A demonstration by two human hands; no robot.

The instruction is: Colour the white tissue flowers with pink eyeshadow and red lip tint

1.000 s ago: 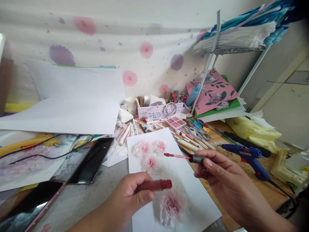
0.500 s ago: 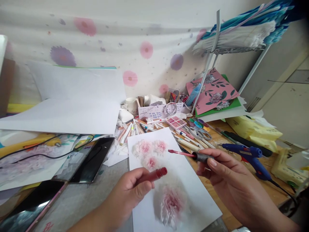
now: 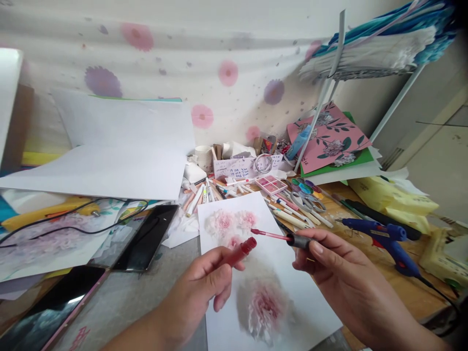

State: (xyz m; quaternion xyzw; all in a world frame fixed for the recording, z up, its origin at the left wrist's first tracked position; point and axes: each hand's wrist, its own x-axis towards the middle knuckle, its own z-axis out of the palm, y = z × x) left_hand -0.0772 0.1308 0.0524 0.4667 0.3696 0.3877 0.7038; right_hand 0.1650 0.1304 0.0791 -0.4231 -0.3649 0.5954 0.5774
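Observation:
My left hand point(image 3: 204, 280) is closed around a red lip gloss tube point(image 3: 239, 252), its uncapped neck tilted up to the right. Between the fingers of my right hand point(image 3: 338, 265) is the black cap of a lip gloss wand point(image 3: 270, 235). The wand's red tip points left, just above the tube's mouth and apart from it. Under both hands lies a white sheet of paper point(image 3: 307, 312) bearing pink-and-white ruffled flowers. The largest flower point(image 3: 268, 307) is near the front; several smaller ones, such as this flower point(image 3: 223, 222), are grouped farther back, one partly hidden behind the tube.
At right lies a blue glue gun point(image 3: 387, 239) with its cord. Pens and brushes point(image 3: 288, 214), scissors point(image 3: 307, 201) and a pink palette point(image 3: 271, 185) crowd behind the paper. Two phones, including this black phone point(image 3: 148, 239), lie left. A white rack point(image 3: 321, 107) holds pipe cleaners point(image 3: 376, 53).
My left hand has raised the tube slightly, and the wand in my right hand has shifted left, so the tip and the tube's mouth are closer. The camera view has shifted a little.

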